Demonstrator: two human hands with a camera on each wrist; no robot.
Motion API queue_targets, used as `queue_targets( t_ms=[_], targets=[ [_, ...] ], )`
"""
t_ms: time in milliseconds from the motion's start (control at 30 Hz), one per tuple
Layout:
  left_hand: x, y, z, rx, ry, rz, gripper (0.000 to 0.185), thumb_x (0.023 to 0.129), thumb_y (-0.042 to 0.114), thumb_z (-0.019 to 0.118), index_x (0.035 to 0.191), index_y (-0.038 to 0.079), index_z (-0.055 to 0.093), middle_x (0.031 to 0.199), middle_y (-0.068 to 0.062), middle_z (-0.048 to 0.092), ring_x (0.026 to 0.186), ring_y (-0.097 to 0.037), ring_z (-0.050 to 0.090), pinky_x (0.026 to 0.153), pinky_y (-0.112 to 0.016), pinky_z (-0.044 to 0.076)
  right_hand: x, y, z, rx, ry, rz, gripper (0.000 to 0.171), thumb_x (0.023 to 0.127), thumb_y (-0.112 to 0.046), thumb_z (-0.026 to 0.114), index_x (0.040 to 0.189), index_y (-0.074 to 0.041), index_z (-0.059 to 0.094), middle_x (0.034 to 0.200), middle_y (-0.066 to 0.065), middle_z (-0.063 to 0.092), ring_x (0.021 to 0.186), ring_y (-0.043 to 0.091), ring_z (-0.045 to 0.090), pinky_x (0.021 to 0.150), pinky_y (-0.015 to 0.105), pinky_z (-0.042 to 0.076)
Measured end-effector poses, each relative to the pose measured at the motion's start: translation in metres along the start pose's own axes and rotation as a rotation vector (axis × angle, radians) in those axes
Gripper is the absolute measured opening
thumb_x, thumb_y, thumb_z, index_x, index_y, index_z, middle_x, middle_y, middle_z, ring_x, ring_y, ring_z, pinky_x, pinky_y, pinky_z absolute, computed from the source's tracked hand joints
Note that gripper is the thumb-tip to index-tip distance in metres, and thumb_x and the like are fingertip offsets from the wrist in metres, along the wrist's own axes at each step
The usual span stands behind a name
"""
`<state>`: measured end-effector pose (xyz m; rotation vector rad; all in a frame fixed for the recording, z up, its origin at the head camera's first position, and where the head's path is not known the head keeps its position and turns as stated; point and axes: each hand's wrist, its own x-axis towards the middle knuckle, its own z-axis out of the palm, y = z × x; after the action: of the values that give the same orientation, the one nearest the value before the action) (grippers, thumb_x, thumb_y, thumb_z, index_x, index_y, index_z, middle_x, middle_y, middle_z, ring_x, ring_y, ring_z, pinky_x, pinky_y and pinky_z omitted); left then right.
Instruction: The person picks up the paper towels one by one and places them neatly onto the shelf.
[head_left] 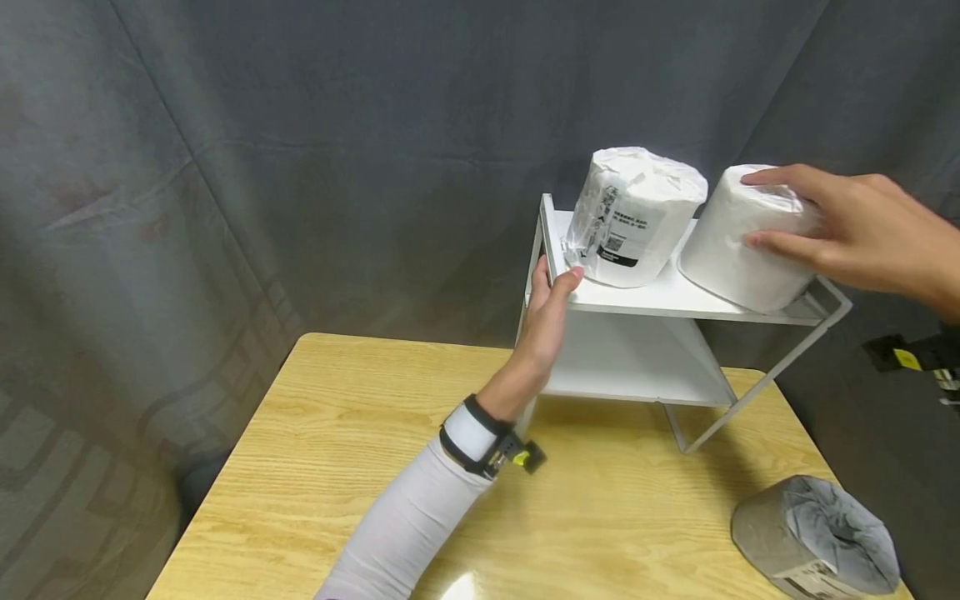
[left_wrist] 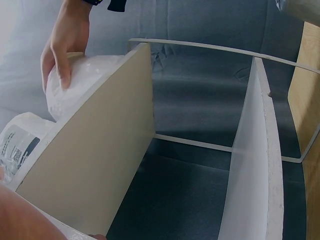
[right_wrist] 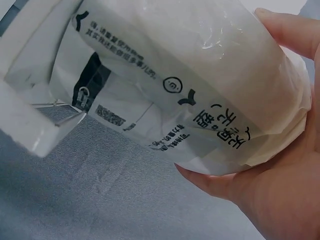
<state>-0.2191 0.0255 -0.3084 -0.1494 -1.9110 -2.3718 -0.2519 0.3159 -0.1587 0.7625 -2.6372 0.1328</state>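
A white two-shelf rack (head_left: 667,293) stands at the back of a wooden table (head_left: 337,433). Two white wrapped paper rolls are on its top shelf. My right hand (head_left: 757,208) grips the right roll (head_left: 731,258), which is tilted with its base at the shelf, thumb in front and fingers over the top; the right wrist view shows the wrapped roll (right_wrist: 200,85) close up in the palm. The left roll (head_left: 637,217), with a printed label, stands upright and free. My left hand (head_left: 557,279) holds the rack's left side, thumb hooked over the top shelf's edge beside that roll.
A grey wrapped roll (head_left: 817,533) lies on the table's front right corner. The rack's lower shelf (head_left: 637,367) holds nothing. A grey cloth backdrop (head_left: 300,167) hangs close behind the table. The table's left and middle are bare wood.
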Motion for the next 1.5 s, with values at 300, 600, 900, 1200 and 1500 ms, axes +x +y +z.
queue_targets(
  t_ms=[300, 600, 900, 1200, 1500],
  targets=[
    [0.0, 0.001, 0.0, 0.01, 0.003, -0.018, 0.085, 0.099, 0.051, 0.052, 0.171, 0.022, 0.017, 0.174, -0.005, 0.028, 0.16, -0.024, 0.026, 0.13, -0.052, 0.018, 0.008, -0.001, 0.003, 0.0, -0.035, 0.049, 0.066, 0.093, -0.027, 0.082, 0.149, -0.005, 0.055, 0.114, 0.036, 0.068, 0.077, 0.036, 0.062, 0.055, 0.025, 0.038],
    [-0.002, 0.0, 0.001, 0.002, 0.006, -0.014, 0.082, 0.1, 0.051, 0.052, 0.17, 0.024, 0.019, 0.173, -0.003, 0.031, 0.159, -0.023, 0.027, 0.129, -0.052, 0.02, 0.014, 0.001, 0.005, -0.021, -0.033, 0.041, 0.066, 0.095, -0.031, 0.08, 0.15, -0.005, 0.055, 0.114, 0.036, 0.067, 0.08, 0.039, 0.061, 0.058, 0.033, 0.04],
    [-0.004, 0.001, 0.001, 0.002, -0.005, -0.012, 0.084, 0.099, 0.051, 0.052, 0.171, 0.024, 0.018, 0.174, -0.002, 0.029, 0.159, -0.023, 0.027, 0.129, -0.052, 0.02, 0.011, 0.0, 0.004, -0.005, -0.049, 0.061, 0.07, 0.094, -0.032, 0.08, 0.152, -0.005, 0.054, 0.126, 0.037, 0.064, 0.089, 0.043, 0.061, 0.065, 0.042, 0.045],
    [-0.002, 0.0, 0.001, 0.012, 0.003, -0.028, 0.086, 0.099, 0.052, 0.052, 0.172, 0.022, 0.015, 0.175, -0.004, 0.026, 0.16, -0.023, 0.025, 0.13, -0.051, 0.018, 0.011, 0.001, 0.005, -0.019, -0.039, 0.035, 0.073, 0.09, -0.027, 0.084, 0.151, -0.001, 0.053, 0.129, 0.037, 0.061, 0.09, 0.05, 0.062, 0.061, 0.041, 0.051],
    [-0.003, 0.0, 0.001, 0.0, -0.011, -0.014, 0.085, 0.099, 0.051, 0.052, 0.171, 0.023, 0.017, 0.174, -0.003, 0.027, 0.16, -0.023, 0.025, 0.13, -0.052, 0.019, 0.007, -0.001, 0.0, -0.055, 0.033, 0.013, 0.073, 0.092, -0.032, 0.082, 0.151, 0.0, 0.053, 0.127, 0.037, 0.062, 0.092, 0.05, 0.06, 0.064, 0.042, 0.048]
  ],
)
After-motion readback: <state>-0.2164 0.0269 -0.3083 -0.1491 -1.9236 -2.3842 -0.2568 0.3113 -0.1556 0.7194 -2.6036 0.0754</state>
